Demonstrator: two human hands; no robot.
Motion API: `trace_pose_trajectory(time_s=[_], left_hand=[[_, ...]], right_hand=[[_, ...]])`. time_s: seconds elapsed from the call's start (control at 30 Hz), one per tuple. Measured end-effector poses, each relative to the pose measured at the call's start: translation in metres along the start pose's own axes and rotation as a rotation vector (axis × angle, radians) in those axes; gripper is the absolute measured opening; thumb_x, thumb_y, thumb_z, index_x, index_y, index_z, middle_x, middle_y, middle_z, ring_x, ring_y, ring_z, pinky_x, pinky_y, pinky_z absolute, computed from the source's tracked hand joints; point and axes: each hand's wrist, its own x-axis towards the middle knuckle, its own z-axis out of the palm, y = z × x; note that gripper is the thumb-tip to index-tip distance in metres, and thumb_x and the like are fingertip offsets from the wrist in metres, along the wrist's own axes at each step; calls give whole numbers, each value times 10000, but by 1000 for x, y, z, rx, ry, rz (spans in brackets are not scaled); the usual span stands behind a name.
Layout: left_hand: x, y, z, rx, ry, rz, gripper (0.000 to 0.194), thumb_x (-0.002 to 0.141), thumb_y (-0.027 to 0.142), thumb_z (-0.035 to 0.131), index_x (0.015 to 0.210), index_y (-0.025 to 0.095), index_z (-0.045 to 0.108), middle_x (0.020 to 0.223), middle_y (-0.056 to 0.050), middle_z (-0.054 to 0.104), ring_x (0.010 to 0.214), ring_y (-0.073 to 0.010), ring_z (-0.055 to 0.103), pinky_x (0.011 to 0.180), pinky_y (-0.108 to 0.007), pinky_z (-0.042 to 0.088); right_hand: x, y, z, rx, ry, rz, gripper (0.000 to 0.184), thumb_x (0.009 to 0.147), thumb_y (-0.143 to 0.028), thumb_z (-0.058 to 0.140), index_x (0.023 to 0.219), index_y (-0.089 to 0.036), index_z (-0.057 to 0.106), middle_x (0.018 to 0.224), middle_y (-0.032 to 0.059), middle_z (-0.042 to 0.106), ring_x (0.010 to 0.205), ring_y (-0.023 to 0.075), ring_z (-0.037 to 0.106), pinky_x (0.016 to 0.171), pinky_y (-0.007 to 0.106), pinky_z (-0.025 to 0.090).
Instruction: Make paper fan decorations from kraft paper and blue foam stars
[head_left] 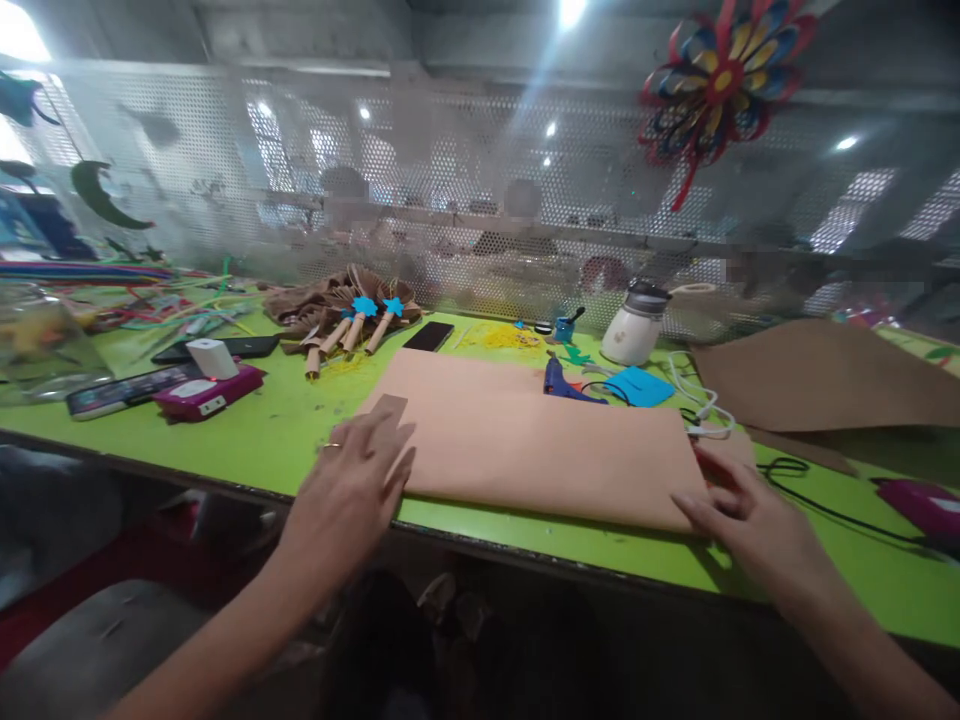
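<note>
The folded paper [540,455] is spread between the hands, near the table's [315,440] edge. Its left end is pressed by the left hand [349,470], fingers slightly apart, seemingly for steadiness; a strip [391,405] is partly covered. The right end is met by the right hand's [765,525] thumb; whether it is clamped cannot be told. Beyond the fingertips, the far side is crowded by a glue gun [556,380] and cable [727,428].

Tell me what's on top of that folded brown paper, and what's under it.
A small darker strip and the left hand are on the left end of the folded paper. Green table shows around it; whatever it covers is hidden.
</note>
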Motion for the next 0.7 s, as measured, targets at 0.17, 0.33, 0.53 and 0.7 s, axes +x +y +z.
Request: trace_pose_trajectory(time_s=[0.17, 0.33, 0.53, 0.7], left_hand=[[8, 49, 6, -113, -171, 501, 617, 728, 29, 425, 1324, 172, 351, 1402, -118, 358, 1332, -278, 214, 1069, -465, 215], [34, 97, 19, -111, -147, 487, 562, 754, 94, 480, 1301, 165, 372, 1347, -164, 402, 1269, -335, 314, 1013, -506, 266], [62, 106, 24, -190, 21, 449, 473, 847, 86, 384, 1316, 144, 354, 1333, -190, 424, 1265, -300, 352, 1004, -477, 297], [76, 88, 2, -337, 127, 446, 466, 851, 85, 382, 1313, 149, 399, 1317, -157, 470, 1230, -264, 411, 1013, -428, 310]], right_hand=[[-2, -19, 2, 515, -30, 32, 767, 645, -428, 709, 1311, -202, 402, 979, 87, 704, 964, 250, 629, 794, 325, 513], [3, -35, 0, 688, -54, -14, 798, 635, -362, 743, 1331, -210, 381, 847, 57, 723, 868, 226, 653, 741, 308, 518], [-4, -77, -8, 847, -19, -140, 815, 639, -345, 741, 1345, -193, 362, 776, 53, 716, 761, 247, 663, 697, 385, 522], [-15, -119, -28, 666, 194, -381, 680, 753, -458, 607, 1349, -243, 361, 867, 44, 687, 843, 227, 636, 736, 347, 514]])
